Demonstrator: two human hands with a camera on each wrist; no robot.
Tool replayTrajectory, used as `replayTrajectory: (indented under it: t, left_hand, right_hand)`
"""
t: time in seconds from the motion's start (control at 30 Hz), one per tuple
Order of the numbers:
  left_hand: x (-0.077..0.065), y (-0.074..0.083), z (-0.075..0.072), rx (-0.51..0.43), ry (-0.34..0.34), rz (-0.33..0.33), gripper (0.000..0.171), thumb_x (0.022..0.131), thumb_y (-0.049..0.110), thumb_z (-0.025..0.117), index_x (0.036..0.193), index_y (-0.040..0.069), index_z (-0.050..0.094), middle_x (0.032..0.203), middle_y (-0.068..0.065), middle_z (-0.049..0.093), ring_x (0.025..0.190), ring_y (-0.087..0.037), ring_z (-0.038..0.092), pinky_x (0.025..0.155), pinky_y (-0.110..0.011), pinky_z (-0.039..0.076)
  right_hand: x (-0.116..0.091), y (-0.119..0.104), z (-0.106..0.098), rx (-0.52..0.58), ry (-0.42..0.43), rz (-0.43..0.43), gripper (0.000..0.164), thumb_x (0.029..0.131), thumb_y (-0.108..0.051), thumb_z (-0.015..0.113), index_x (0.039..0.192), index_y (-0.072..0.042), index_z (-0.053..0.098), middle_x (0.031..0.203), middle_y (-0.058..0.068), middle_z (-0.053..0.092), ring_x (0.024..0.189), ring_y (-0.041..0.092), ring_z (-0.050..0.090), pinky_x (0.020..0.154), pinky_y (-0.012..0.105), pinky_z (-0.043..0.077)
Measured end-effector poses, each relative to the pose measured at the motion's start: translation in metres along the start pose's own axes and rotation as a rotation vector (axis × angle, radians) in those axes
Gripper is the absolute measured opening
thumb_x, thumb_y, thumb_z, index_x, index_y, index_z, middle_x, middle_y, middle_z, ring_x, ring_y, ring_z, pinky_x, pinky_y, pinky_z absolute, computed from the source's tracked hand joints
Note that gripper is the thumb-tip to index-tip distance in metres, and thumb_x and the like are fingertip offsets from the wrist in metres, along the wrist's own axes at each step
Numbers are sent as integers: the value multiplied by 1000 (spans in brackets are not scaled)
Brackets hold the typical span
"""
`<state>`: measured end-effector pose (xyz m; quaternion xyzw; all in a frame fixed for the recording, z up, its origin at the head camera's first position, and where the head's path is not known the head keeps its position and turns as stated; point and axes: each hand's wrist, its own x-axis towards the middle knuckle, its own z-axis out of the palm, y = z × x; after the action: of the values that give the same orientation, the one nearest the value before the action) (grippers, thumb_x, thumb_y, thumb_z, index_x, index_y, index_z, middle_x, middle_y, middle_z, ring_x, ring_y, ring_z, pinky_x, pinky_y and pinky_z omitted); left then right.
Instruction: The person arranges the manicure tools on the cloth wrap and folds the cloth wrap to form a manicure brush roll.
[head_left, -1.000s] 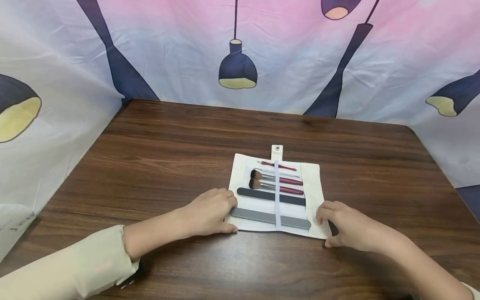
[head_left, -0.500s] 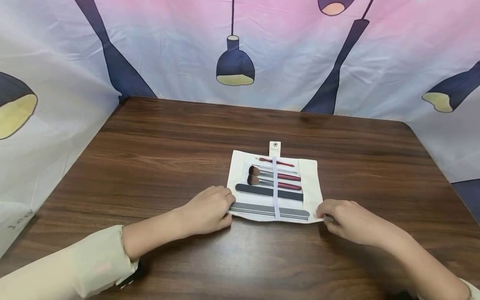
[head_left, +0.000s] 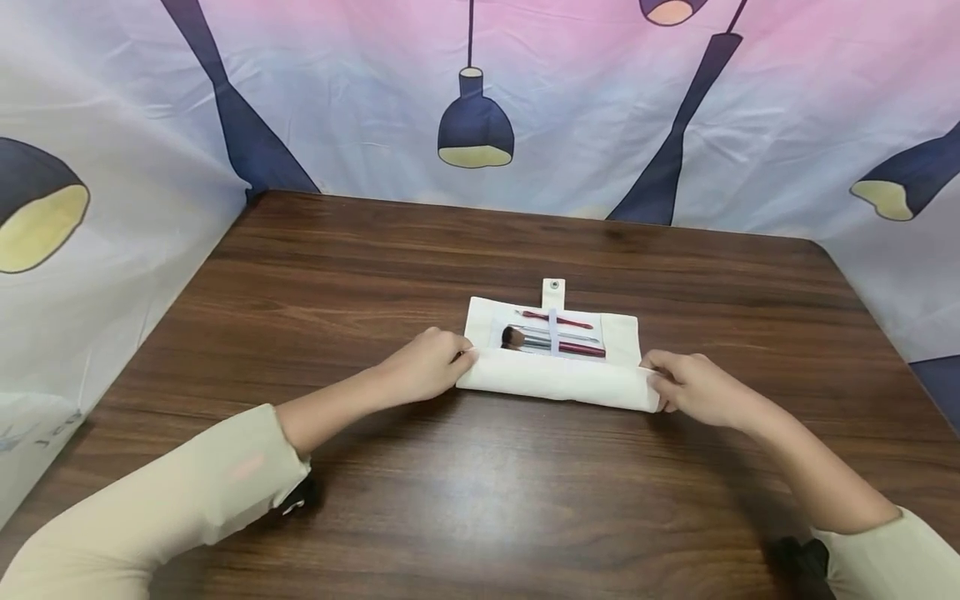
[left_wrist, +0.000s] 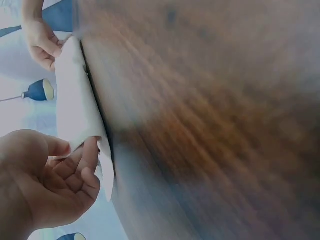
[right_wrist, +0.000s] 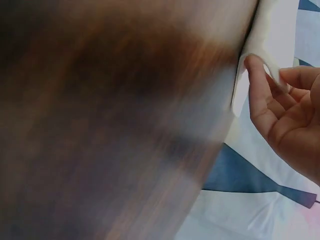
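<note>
A cream fabric tool roll [head_left: 555, 379] lies on the table, its near part folded over toward the far side. My left hand [head_left: 426, 364] pinches the left end of the fold between thumb and fingers. At the other end, my right hand [head_left: 697, 385] pinches the fold's right edge, with a finger tucked inside the curl in the right wrist view [right_wrist: 285, 107]. Beyond the fold a makeup brush [head_left: 555, 342], a thin silver tool [head_left: 577, 337] and a red slim tool [head_left: 557, 319] show under a white elastic band [head_left: 553, 332]. The nail files are hidden inside the fold.
A tab with a metal snap [head_left: 554, 292] sticks out from the roll's far edge onto the dark wood table [head_left: 360, 275]. A cloth backdrop [head_left: 360, 100] printed with lamps hangs behind the table and along its sides.
Both hands have moved away from the body, lifting the near edge of the tool roll and folding it over. The grey and black nail files and one brush are now covered.
</note>
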<state>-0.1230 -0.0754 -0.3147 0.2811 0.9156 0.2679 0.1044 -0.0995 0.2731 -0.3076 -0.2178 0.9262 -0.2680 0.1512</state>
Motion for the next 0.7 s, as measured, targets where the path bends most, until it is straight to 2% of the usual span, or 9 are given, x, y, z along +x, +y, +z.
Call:
replayTrajectory:
  t: [0.1,0.23,0.4,0.7]
  left_hand:
    - [7,-3,1,0,25,-17,38,95,11,46,57,12,42,48,4,38,42,-7,33,46,-23,32]
    - [13,-5,3,-1,39,-42,40,94,11,46,55,15,38,47,5,34,41,-6,30,46,-22,30]
    - [16,-7,5,-3,61,-38,42,93,10,47,54,15,33,47,5,30,41,-6,26,44,-22,26]
    - [20,-5,7,41,74,-65,42,87,8,50,51,15,30,45,5,29,40,-6,25,41,-20,24]
  right_hand:
    - [7,2,-2,15,-15,50,17,93,-1,46,108,3,54,68,1,60,56,14,56,49,28,46]
    - [15,6,-4,40,-61,123,21,95,-4,43,112,2,53,60,1,58,50,18,55,45,30,43]
    - [21,8,-5,58,-99,174,21,94,-5,41,110,1,54,62,3,58,49,20,56,44,31,41]
    - [26,3,0,46,-92,237,28,92,-6,42,115,5,54,65,4,58,46,18,56,41,29,38]
